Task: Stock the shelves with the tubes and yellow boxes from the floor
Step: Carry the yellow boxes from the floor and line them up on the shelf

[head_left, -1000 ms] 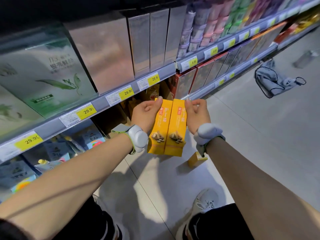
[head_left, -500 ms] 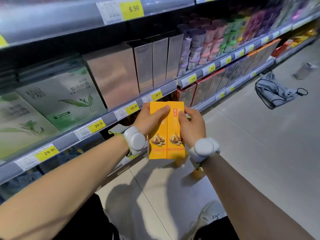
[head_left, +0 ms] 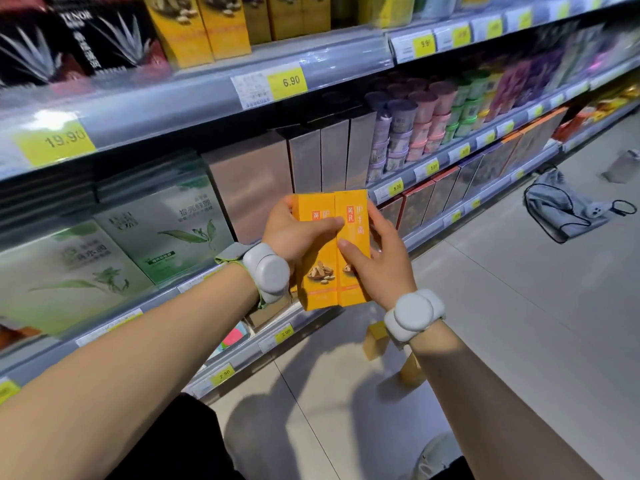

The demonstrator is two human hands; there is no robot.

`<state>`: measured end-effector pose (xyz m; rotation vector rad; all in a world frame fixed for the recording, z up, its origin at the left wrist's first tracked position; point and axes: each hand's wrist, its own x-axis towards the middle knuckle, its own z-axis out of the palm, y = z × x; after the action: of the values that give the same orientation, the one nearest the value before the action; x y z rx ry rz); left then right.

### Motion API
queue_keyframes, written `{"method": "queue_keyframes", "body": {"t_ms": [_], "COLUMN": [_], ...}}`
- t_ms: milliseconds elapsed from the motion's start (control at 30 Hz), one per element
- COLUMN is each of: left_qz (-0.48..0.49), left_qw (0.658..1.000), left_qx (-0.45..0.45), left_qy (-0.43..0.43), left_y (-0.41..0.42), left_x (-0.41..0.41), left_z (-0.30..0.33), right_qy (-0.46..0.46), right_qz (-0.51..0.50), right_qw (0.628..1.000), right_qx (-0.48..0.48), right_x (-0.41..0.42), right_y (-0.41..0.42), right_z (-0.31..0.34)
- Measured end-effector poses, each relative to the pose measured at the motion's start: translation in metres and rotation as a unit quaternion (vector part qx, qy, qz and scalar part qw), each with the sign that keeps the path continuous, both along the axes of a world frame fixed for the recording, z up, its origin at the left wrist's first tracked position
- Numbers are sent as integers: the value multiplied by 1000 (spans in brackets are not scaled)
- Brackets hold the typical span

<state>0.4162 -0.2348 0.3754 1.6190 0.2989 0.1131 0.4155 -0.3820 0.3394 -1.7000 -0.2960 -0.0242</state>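
Two tall yellow boxes [head_left: 330, 271] stand side by side, upright, held between both hands in front of the shelves. My left hand [head_left: 294, 230] grips the left box, thumb across its front. My right hand [head_left: 377, 261] grips the right box, thumb on its front and fingers behind its right edge. More yellow boxes [head_left: 375, 339] lie on the floor below my right wrist, partly hidden by it. Matching yellow boxes [head_left: 201, 26] stand on the top shelf at upper left. No tubes are visible.
Shelf rails with yellow price tags [head_left: 287, 81] run across the view. Silver boxes [head_left: 322, 154], green tea boxes [head_left: 166, 223] and stacked cups [head_left: 415, 126] fill the middle shelf. A grey bag [head_left: 568, 209] and a small grey container [head_left: 623, 166] lie on the tiled floor to the right.
Both hands have lifted the two yellow boxes from near the floor up to mid-shelf height. The view has tilted up, bringing the top shelf into sight.
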Motion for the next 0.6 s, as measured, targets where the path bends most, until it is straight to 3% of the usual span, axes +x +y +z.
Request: {"method": "queue_keyframes", "body": {"t_ms": [133,600], "left_qz": [21,-4], "left_qw": [998,989], "left_qx": [56,97], "left_qy": [-36,-111], "left_y": [-4,-17], "left_x": [3,18], "left_z": [20,81], "right_qy": [-17,-65], "right_qz": [1,-9], "right_qw": [1000,998], "right_qx": [-18,-9], "right_x": [-2,19], "right_y": [-2,-19], "right_z": [6,57]}}
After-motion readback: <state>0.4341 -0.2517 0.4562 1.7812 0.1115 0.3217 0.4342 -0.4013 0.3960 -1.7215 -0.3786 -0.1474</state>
